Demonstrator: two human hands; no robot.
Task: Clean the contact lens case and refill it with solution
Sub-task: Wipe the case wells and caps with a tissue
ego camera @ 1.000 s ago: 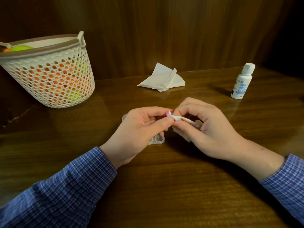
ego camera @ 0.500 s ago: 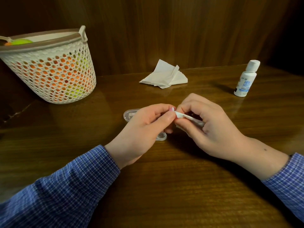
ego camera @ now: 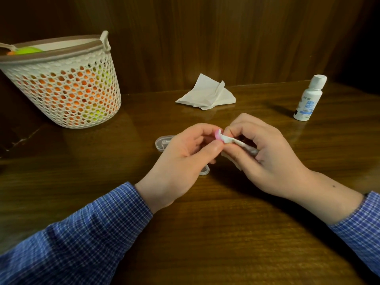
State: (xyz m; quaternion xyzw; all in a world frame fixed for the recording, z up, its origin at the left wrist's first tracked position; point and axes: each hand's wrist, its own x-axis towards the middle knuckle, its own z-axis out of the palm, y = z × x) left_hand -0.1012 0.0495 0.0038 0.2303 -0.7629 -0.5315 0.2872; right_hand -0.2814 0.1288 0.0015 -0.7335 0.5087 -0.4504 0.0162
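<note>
Worktop (ego camera: 205, 233): dark polished wood; it carried everything listed here, and your forearms in blue checked sleeves lay across its near half.

Basket (ego camera: 67, 95): white perforated plastic with a brown rim, at the far left, well apart from the work. Orange and yellow-green contents showed through the holes. Judged to be parked storage, out of the way.

Left hand (ego camera: 181, 161): raised just above the worktop, its fingers (ego camera: 216, 148) pinching a small pink cap (ego camera: 217, 135) by its edge. You probably held it that way so the open side faced the other hand.

Right hand (ego camera: 265, 155): opposite and almost touching the left, its fingers curled round a twisted tissue wad (ego camera: 240, 144), whose tip pressed against the cap. The twist likely served to reach inside a narrow hollow.

Spare tissues (ego camera: 207, 93): crumpled white sheets at the far middle, within reach.

Solution bottle (ego camera: 308, 99): small, white, upright, cap on, blue label, far right. It stood untouched, so refilling appeared not yet begun.

Clear lid (ego camera: 162, 141): an oval transparent piece lying just behind your left hand; its exact part in the set could not be told.

Contact lens case (ego camera: 204, 172): clear plastic, lying flat on the worktop under your left hand, only one rounded end showing. Whether its wells were wet or dry could not be told.
</note>
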